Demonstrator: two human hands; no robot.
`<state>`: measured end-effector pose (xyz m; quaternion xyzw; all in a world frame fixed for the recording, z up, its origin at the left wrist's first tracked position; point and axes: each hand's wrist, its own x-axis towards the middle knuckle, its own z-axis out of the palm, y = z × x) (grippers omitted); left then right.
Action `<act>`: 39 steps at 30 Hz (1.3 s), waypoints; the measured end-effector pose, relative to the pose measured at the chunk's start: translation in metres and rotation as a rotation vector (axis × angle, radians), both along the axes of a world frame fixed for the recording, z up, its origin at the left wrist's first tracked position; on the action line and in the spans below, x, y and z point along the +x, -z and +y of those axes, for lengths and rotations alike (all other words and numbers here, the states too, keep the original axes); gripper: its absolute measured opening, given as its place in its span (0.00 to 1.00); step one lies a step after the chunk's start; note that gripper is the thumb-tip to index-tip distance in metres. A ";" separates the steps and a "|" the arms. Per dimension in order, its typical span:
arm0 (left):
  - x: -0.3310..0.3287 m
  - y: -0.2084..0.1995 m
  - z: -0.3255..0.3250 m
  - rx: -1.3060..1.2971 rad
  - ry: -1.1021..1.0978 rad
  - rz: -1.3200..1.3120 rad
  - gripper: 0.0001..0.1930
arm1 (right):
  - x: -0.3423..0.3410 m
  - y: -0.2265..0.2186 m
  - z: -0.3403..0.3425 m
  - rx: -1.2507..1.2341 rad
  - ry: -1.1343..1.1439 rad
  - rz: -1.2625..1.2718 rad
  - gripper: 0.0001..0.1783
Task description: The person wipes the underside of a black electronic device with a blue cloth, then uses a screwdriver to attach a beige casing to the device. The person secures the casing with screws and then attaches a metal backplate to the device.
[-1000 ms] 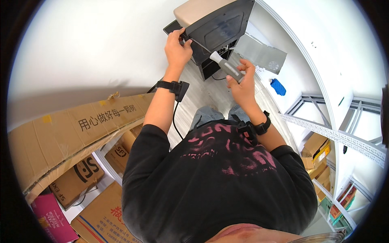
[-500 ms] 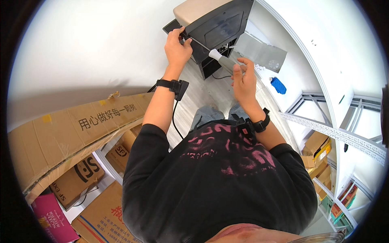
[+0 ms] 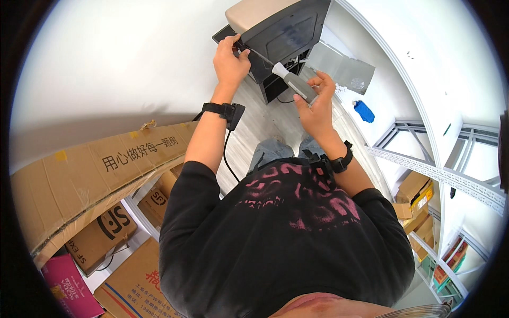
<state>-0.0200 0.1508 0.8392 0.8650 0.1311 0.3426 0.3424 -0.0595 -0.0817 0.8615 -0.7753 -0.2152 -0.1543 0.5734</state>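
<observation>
A screwdriver [image 3: 298, 85] with a grey handle and white collar slants up and left, its thin shaft running toward the dark edge of a beige-and-black unit [image 3: 289, 34]. My right hand [image 3: 319, 102] holds the rear of the handle between thumb and curled fingers. By the shaft's far end, my left hand [image 3: 231, 61] is closed in a pinch at the unit's left edge. Whatever lies between those fingertips is too small and hidden to name. Below the unit's black panel, an open black housing [image 3: 275, 87] shows some wires.
A grey flat sheet [image 3: 342, 66] and a blue pouch-like object [image 3: 364, 111] lie to the right of the unit. White shelving [image 3: 450, 175] with cartons lines the right side. A long cardboard box [image 3: 101, 164] and several cartons stand at the left. A white wall rises beyond.
My right thumb and fingers have shifted around the screwdriver handle, and more of the handle shows. The left hand stays at nearly the same spot.
</observation>
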 end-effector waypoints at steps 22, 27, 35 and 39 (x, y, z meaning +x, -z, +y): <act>-0.002 -0.001 0.001 0.055 0.006 0.021 0.23 | 0.005 -0.014 -0.008 -0.111 -0.106 0.277 0.35; -0.001 -0.003 0.002 0.010 0.002 0.019 0.21 | -0.001 -0.011 -0.002 -0.080 -0.082 0.043 0.34; 0.001 -0.001 0.003 -0.005 0.003 0.009 0.21 | -0.001 -0.017 -0.001 -0.095 -0.088 0.121 0.29; 0.001 -0.001 0.001 -0.004 0.009 0.004 0.21 | 0.003 -0.011 -0.001 -0.003 -0.086 0.277 0.26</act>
